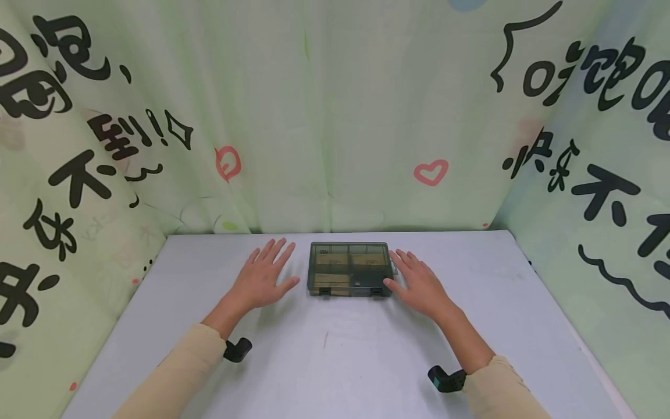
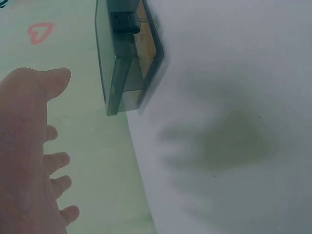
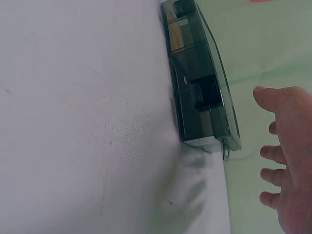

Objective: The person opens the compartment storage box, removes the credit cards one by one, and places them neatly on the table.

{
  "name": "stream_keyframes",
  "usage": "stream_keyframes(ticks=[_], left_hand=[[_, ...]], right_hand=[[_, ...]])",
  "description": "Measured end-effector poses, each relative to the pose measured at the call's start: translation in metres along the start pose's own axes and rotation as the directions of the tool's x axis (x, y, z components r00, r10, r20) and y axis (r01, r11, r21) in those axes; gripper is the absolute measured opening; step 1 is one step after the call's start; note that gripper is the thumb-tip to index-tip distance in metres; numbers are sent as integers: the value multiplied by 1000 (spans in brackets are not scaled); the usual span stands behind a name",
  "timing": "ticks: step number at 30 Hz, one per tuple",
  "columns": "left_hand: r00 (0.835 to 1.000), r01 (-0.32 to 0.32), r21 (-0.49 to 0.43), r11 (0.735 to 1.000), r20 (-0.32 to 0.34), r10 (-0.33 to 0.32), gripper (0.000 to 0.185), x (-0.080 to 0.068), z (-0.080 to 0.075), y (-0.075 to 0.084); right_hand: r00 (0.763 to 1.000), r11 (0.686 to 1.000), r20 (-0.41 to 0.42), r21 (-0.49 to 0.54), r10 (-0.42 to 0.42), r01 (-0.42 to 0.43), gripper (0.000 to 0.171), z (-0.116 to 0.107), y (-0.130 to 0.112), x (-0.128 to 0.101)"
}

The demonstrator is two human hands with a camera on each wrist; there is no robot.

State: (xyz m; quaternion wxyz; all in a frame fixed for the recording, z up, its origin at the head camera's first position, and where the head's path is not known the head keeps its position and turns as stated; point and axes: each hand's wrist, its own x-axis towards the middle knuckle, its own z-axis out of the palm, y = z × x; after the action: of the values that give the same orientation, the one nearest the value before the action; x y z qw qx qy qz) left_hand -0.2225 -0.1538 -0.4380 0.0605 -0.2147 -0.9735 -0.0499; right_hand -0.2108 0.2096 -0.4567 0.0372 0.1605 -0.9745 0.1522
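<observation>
Head view shows the left hand (image 1: 260, 281) at 9 o'clock of the smoky compartment box (image 1: 349, 269), fingers spread and holding nothing. That closed box lies mid-table (image 1: 335, 361). At 3 o'clock the right hand (image 1: 419, 284) hovers just beside it, fingers apart.

box (image 1: 349, 269) | smoky transparent plastic, compartmented | lid closed, two dark latches | flat, table's far centre
</observation>
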Motion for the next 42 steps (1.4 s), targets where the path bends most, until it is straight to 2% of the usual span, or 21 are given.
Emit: stream_keyframes(ticks=[24, 31, 42], left_hand=[[999, 18, -51, 999, 52, -15, 77, 6, 18, 8], [995, 32, -67, 997, 95, -25, 77, 8, 23, 10], [992, 15, -105, 994, 127, -2, 78, 11, 30, 16]], right_hand=[[1000, 1000, 11, 14, 16, -16, 72, 13, -5, -1], [1000, 999, 15, 23, 21, -22, 72, 16, -6, -1], [998, 998, 40, 45, 41, -43, 79, 23, -6, 1]])
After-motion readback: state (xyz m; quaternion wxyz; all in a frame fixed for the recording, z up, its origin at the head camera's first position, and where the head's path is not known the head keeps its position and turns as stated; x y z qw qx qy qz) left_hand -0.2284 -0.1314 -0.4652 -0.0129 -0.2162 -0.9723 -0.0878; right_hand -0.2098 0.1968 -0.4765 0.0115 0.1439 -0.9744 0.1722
